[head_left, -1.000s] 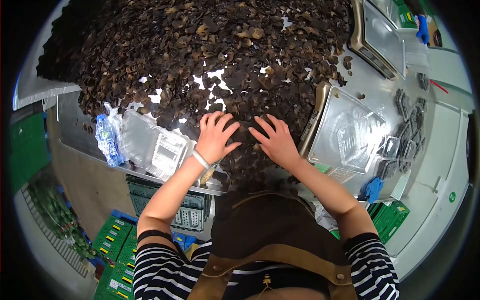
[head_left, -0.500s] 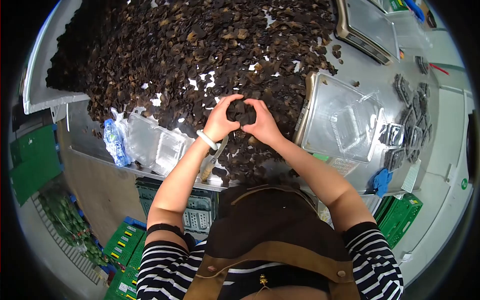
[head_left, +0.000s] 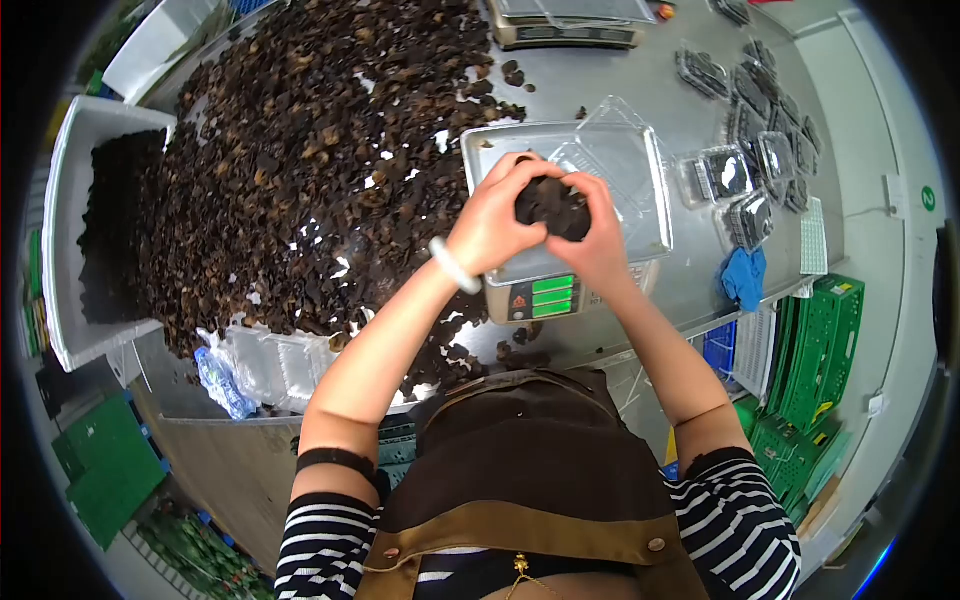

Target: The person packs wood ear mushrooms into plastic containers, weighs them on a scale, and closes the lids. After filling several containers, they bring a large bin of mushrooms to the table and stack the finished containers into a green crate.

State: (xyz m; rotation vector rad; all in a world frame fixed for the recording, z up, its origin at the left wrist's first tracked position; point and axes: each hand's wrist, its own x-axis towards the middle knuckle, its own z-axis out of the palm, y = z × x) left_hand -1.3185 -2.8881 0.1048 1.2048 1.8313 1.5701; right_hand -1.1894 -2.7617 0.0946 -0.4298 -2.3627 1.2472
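My left hand [head_left: 496, 222], with a white bangle at its wrist, and my right hand [head_left: 598, 246] are cupped together around a clump of dark wood ear mushrooms [head_left: 556, 210]. Both are over a digital scale [head_left: 510, 262] with a metal pan and a green-lit display. An open clear plastic clamshell box [head_left: 622, 135] lies on the pan, partly hidden behind my hands. To the left spreads a big loose heap of the same mushrooms [head_left: 290, 150].
A white foam box [head_left: 62, 240] lies tipped at the heap's left edge. Several filled clamshell boxes [head_left: 725, 172] sit at the right, near a blue cloth [head_left: 743, 278]. A second scale [head_left: 570, 38] stands at the back. Empty clear boxes [head_left: 275, 362] lie at the front left.
My hands have lifted from the heap and moved right, carrying the clump over the scale. The view has turned to the right.
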